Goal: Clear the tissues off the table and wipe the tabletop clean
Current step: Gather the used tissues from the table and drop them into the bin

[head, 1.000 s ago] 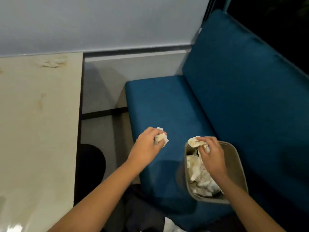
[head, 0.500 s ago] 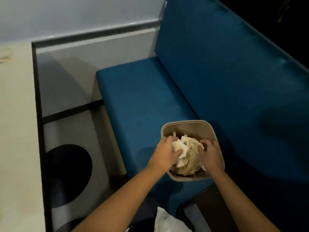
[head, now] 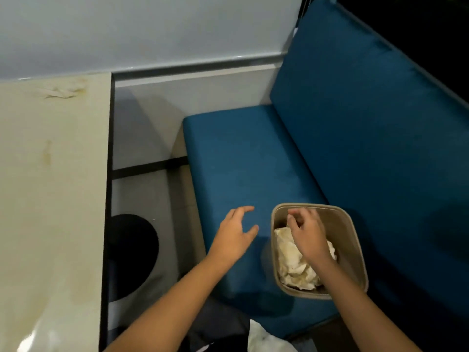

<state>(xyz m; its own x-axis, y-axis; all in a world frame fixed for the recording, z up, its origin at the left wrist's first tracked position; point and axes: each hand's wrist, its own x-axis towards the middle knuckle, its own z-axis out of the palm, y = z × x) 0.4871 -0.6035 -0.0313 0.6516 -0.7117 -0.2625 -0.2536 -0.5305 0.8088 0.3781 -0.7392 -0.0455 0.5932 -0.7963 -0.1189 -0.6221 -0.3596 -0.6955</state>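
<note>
Now mid-clearing, nothing held.
Left hand (head: 234, 235) spread just left of bin (head: 341, 224); right hand (head: 308, 237) loosely curled, empty, over crumpled tissues (head: 291, 265) inside it. One tissue (head: 61, 92) lies on table (head: 50, 212), well left of bin: fetch next, then wipe.

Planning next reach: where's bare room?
Table: bare this side of the crumpled tissue at its far end. Bench seat: bare between wall and bin. Crowded: bin full of tissues, right hand over it, left hand beside.
</note>
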